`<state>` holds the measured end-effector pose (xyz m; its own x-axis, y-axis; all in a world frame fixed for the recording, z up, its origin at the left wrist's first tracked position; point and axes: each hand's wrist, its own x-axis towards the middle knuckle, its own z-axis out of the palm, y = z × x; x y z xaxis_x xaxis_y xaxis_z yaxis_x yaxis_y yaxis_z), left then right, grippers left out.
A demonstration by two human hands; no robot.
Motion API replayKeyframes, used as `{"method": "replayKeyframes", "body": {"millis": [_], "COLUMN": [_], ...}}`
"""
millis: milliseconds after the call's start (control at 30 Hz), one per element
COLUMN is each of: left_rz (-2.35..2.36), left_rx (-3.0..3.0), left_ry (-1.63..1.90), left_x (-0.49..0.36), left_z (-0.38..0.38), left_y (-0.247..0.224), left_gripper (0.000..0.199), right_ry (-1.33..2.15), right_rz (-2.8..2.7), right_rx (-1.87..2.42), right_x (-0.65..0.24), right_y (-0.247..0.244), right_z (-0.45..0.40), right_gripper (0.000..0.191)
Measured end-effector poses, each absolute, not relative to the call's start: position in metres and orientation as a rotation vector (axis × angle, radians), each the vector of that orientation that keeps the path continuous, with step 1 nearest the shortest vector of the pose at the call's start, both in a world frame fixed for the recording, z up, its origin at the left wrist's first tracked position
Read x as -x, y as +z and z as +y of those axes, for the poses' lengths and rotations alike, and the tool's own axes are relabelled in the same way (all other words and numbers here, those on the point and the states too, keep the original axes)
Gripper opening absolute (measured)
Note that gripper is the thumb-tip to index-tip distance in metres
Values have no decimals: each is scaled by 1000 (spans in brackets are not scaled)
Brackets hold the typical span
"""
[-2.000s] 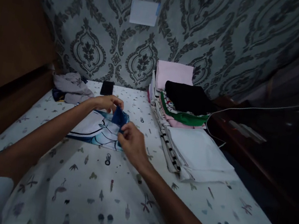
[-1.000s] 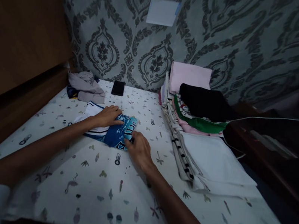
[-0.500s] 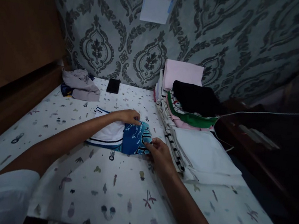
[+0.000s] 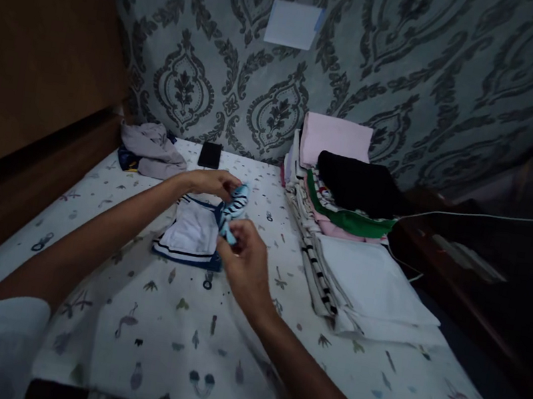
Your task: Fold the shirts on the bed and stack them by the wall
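Note:
A blue and white garment (image 4: 194, 227) lies partly folded on the patterned sheet, its white inner side and dark-striped edge facing up. Its right end is raised off the sheet, showing light blue with dark stripes. My left hand (image 4: 216, 183) pinches the far corner of that raised end. The near corner is between the thumb and fingers of my right hand (image 4: 244, 260). My fingers hide part of the cloth.
Folded clothes, with a black one (image 4: 357, 183) on top, are stacked at the right. Nearer lies folded white cloth (image 4: 375, 281). A crumpled grey garment (image 4: 153, 149) and a black flat object (image 4: 210, 155) are at the back left. A white cable (image 4: 491, 215) hangs at the right.
The garment's right end has been lifted and turned leftward, and its blue lettered face is no longer visible. Both my hands have moved left with it. The view has shifted slightly.

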<state>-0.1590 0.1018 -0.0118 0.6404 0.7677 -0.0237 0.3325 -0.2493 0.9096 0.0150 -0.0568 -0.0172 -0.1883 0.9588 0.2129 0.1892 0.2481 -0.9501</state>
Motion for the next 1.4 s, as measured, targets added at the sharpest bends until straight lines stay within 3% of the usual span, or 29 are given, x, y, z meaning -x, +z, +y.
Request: {"method": "replayKeyframes", "body": {"millis": [300,467,567,733,900,1000,1133,1267,1400], "left_rz": [1187,1570,1549,1045,1287,1396,1465,1363,1298], "left_rx": [-1310,-1508,-1935,-2365,-2447,-2461,-2492,-2490,-2324], "left_ry": [845,1052,1149,434,136,90,297,511,361], "left_x": [254,249,233,203,197,201,207,212,215], "left_z": [53,47,32,15,43,65,76,72,70], "left_y": [-48,-39,-27,-36,-66,-74,-76,-70,-56], "left_gripper": [18,17,24,47,56,55,55,54,52], "right_ry": [653,559,453,421,620,657,745,689,650], "right_rz": [-2467,-2555,-2519,-2698,-2863,-2857,-2603,-2076,-2189], "right_rx": [1162,1132,998,760,785,734,589,1186,1580], "right_x": [79,78,66,45,45,46,25,-2,0], "right_y": [-43,-38,-37,-59,-72,-70,-68,-66,-59], "right_z": [-58,-62,-64,-66,-70,-79,-90,-76,-56], "right_gripper": [30,23,24,61,77,74,48,39,37]}}
